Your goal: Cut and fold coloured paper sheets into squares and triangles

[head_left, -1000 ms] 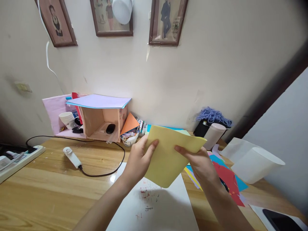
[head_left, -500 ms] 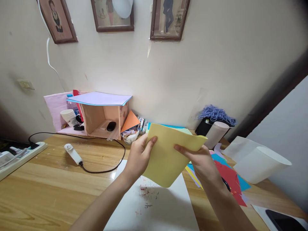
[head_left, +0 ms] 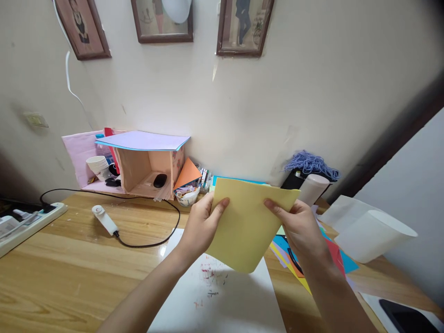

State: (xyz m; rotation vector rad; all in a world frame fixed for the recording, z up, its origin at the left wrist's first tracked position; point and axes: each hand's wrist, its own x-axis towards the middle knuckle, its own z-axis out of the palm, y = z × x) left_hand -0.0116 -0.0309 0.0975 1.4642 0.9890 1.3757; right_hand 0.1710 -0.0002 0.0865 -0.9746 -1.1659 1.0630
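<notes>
A sheet of yellow paper (head_left: 246,226) is held up over the desk, tilted toward me, its lower edge curving down. My left hand (head_left: 203,224) pinches its left side, thumb on the front face and fingers behind. On the right side, my right hand (head_left: 300,226) grips the upper corner the same way, closed on the paper. Beneath it lies a large white sheet (head_left: 222,305) with red and dark marker smudges. Part of a pair of black-handled scissors (head_left: 293,260) shows beside my right wrist, on a pile of coloured paper (head_left: 348,262).
A pink cardboard box (head_left: 149,169) with a black mouse (head_left: 160,180) stands at the back left. A white corded device (head_left: 105,220) lies left of the sheet. Curled white paper (head_left: 374,238), a phone (head_left: 409,317) and blue yarn (head_left: 310,164) are at the right.
My right hand has shifted right and outward along the yellow paper, whose upper right corner now lies flatter. The scissor handles show more. My left hand stays at the left edge.
</notes>
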